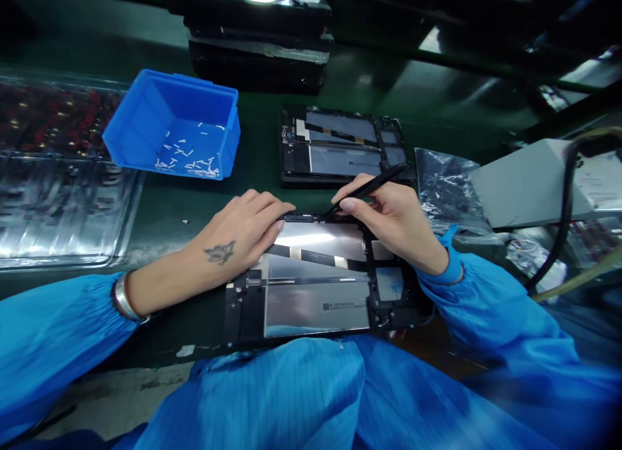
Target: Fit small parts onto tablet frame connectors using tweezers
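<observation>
Green bench, open tablet at near edge. Left hand presses flat on its top edge; right hand pinches stylus, tip at top edge. Best: steady tablet, light pressure.

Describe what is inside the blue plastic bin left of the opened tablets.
The blue plastic bin holds a loose scatter of small white strip-shaped pieces on its floor, mostly toward the near wall. That near wall hides the floor strip right behind it.

Dim scene, overhead glare, edges warped and blurred.
</observation>
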`<state>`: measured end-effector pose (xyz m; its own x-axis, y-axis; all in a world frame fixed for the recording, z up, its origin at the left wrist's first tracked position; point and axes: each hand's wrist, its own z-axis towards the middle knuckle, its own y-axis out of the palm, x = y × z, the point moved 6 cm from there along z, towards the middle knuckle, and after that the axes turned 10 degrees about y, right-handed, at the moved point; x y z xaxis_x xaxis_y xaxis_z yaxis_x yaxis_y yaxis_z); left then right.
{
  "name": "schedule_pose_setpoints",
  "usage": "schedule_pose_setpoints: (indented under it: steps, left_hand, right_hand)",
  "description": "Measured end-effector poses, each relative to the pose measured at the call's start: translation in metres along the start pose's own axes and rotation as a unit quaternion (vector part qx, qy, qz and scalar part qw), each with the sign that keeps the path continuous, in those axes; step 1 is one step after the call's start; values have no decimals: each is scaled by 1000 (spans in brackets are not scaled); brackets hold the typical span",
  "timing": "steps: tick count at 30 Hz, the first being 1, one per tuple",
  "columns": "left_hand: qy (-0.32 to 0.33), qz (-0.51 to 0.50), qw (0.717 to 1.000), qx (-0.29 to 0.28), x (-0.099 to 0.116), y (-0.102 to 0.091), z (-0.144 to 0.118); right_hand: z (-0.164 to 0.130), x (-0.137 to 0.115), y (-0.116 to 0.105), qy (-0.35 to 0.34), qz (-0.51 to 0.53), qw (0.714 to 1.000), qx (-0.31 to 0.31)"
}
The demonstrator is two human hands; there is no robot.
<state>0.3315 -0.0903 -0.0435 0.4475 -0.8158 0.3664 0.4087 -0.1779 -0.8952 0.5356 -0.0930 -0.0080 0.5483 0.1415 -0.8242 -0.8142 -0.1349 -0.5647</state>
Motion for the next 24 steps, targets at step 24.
schedule_pose_setpoints:
  steps: [24]
  left_hand:
    - [2, 23, 999, -29, 4, 3, -1]
  right_hand:
    - [-5, 7, -9, 48, 41, 994, 89]
